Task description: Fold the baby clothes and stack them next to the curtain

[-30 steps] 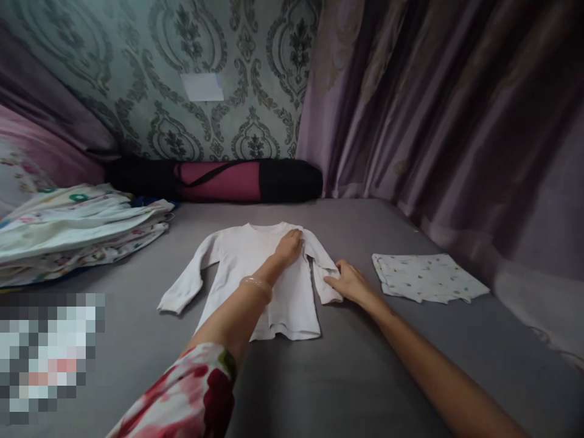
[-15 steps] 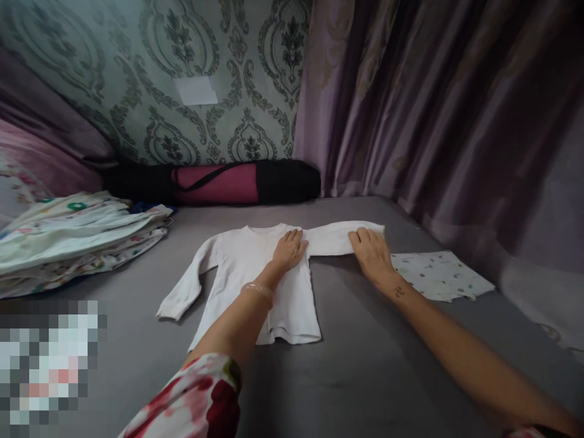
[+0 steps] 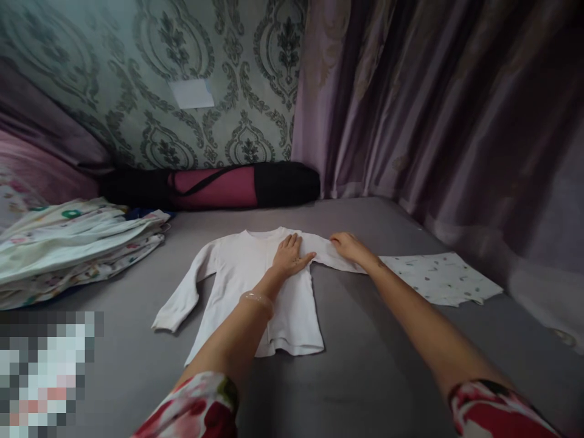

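A white long-sleeved shirt [image 3: 241, 267] lies spread on a grey bed sheet, its neckline away from me. My left hand [image 3: 292, 255] rests flat on the shirt near the shoulder on the right, fingers stretched and thumb apart. At the sleeve on that side, my right hand [image 3: 349, 246] has its fingers closed on the upper edge. That sleeve slants down to the right, its cuff end partly hidden behind my right wrist. The other sleeve [image 3: 180, 298] angles out to the lower left.
A folded white cloth with small prints [image 3: 447, 277] lies to the right. At the left is a pile of patterned clothes [image 3: 82, 249]. A long black and maroon bag [image 3: 219, 185] lies along the wall, and purple curtains [image 3: 387, 121] hang on the right.
My right hand has moved left along the sleeve, from near the cuff towards the shoulder. The sleeve's outer part now slopes downward instead of straight out. My left hand stays on the shirt.
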Demonstrator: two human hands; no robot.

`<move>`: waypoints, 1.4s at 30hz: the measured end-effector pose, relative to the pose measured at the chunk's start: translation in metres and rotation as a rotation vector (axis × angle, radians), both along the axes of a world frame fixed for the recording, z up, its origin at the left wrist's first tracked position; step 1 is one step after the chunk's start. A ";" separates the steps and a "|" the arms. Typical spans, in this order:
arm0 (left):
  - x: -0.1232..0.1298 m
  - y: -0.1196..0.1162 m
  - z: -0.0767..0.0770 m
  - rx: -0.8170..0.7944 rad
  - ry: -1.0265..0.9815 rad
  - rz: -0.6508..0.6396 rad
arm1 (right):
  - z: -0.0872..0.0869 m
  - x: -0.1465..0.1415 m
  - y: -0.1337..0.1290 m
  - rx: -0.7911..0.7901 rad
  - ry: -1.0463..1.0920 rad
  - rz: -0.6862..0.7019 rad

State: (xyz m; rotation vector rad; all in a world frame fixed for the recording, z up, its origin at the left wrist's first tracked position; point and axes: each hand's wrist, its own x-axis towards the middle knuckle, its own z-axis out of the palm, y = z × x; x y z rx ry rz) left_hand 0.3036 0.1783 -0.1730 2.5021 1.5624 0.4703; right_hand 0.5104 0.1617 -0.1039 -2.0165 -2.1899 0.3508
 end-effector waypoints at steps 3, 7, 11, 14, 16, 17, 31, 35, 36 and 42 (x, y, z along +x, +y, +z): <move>0.000 -0.001 0.001 -0.008 0.013 -0.005 | -0.011 -0.029 0.030 0.022 0.043 0.002; 0.001 -0.001 0.002 -0.020 0.051 -0.006 | -0.026 -0.056 0.059 0.028 0.063 -0.044; 0.004 0.001 0.000 -0.048 0.084 -0.002 | -0.037 -0.063 0.072 0.027 0.067 -0.114; 0.006 0.003 -0.002 -0.073 0.101 0.032 | -0.045 -0.064 0.069 0.079 0.066 -0.146; 0.007 0.003 -0.002 -0.083 0.110 0.039 | -0.052 -0.065 0.065 0.148 0.055 -0.186; 0.007 0.003 -0.002 -0.082 0.111 0.038 | -0.056 -0.065 0.063 0.185 0.050 -0.203; 0.006 0.013 0.005 -0.235 0.172 0.014 | -0.056 -0.051 0.028 0.300 0.166 0.102; 0.007 0.014 0.004 -0.233 0.211 0.020 | -0.063 -0.059 0.011 0.176 0.213 0.203; 0.007 0.014 0.005 -0.240 0.216 0.021 | -0.063 -0.059 0.007 0.142 0.181 0.192; 0.005 0.017 0.016 -0.325 0.239 -0.004 | -0.056 -0.040 -0.020 -0.021 0.013 0.017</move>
